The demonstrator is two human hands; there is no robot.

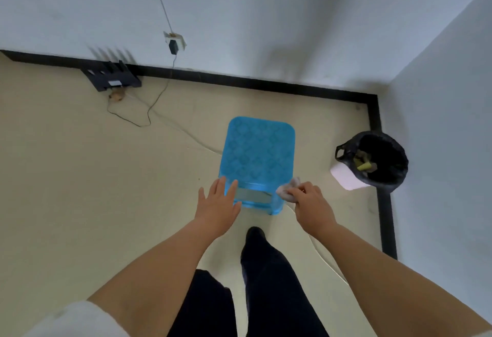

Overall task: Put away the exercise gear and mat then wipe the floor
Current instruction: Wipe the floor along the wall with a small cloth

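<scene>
A blue plastic stool (257, 155) stands on the beige floor (80, 176) in front of me. My left hand (218, 203) is spread flat with straight fingers at the stool's near left corner. My right hand (310, 203) grips a small crumpled pale cloth (286, 190) beside the stool's near right corner. No mat or exercise gear shows in this view.
A bin lined with a black bag (380, 160) stands in the right corner, a white object (343, 176) at its foot. A black router (113, 76) sits by the back wall. Its cable (159, 94) and a white cord trail across the floor. My dark-trousered legs (266, 270) are below.
</scene>
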